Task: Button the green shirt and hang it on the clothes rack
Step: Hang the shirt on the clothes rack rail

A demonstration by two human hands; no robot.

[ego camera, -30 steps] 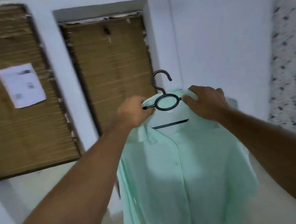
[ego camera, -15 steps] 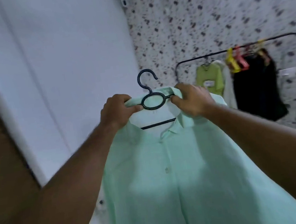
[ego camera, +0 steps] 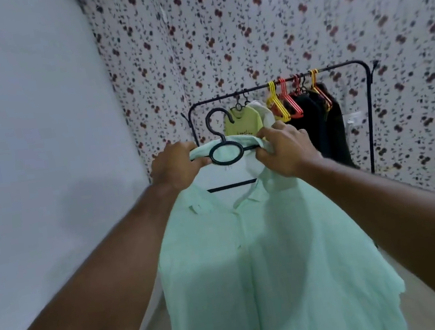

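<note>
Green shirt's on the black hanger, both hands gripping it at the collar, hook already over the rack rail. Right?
Not quite. In the head view the hook is not on the rack rail; it is in the air, short of it. The rest holds: the shirt is on the black hanger, and the left hand and right hand grip the shirt at the collar.

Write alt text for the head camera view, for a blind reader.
The left hand and right hand hold a green shirt on a black hanger, facing a black rack. It carries a yellow-green top, dark clothes and coloured hangers against a floral wall.
</note>
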